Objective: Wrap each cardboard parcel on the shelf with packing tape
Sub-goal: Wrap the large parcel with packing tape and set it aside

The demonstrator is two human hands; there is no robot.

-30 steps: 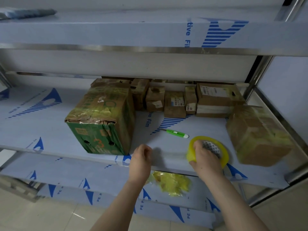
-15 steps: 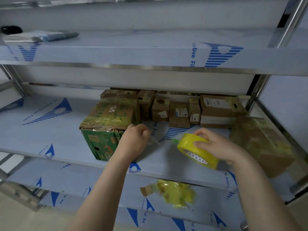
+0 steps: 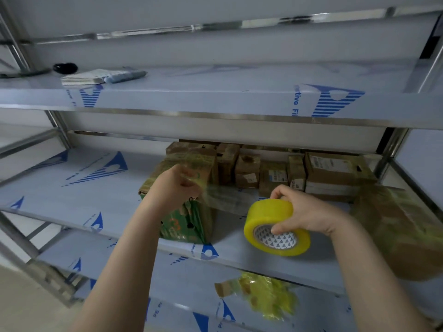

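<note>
On the shelf (image 3: 72,188), the left hand (image 3: 176,188), half hiding the green parcel (image 3: 189,221), pinches a blurred tape strip (image 3: 227,200); the right hand (image 3: 304,209) grips the tape roll (image 3: 271,214).

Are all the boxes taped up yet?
Not yet. The big parcel on the right looks wrapped in shiny tape. The right hand holds the tape roll while the left hand pinches a pulled-out strip at the green box, already partly taped. The small brown boxes behind look bare.
</note>
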